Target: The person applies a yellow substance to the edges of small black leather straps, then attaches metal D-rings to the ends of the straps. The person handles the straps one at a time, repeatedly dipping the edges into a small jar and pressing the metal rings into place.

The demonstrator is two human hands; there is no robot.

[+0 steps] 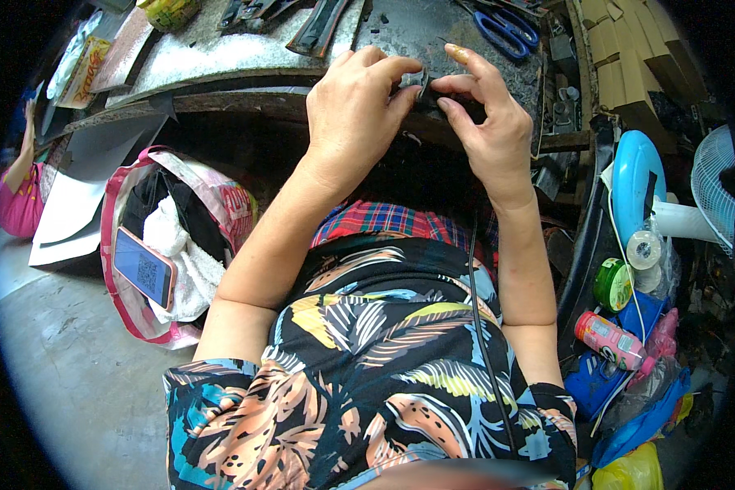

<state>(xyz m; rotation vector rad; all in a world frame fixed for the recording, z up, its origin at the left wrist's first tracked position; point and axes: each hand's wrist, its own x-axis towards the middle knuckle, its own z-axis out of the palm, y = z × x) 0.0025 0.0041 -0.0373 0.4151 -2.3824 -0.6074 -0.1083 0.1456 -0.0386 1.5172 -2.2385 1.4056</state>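
Over the front edge of the workbench [392, 28], my left hand [351, 114] pinches a small grey and dark piece [416, 80] between thumb and fingers. Its kind is too small to make out. Just right of that piece is my right hand [498, 131], its fingers bent and apart, with nothing plainly visible between them. One fingertip of the right hand has a yellowish wrap or stain. Scissors with blue handles [506, 34] lie on the bench beyond my right hand. A long dark hand tool [318, 28] rests beyond my left hand.
At left, a bag [114, 282] holds a white towel [184, 261] and a phone [144, 268]. Another person's arm [24, 151] shows at far left. To my right are a fan [714, 188], a blue round stool top [639, 184], a pink bottle [608, 339] and cardboard [629, 57].
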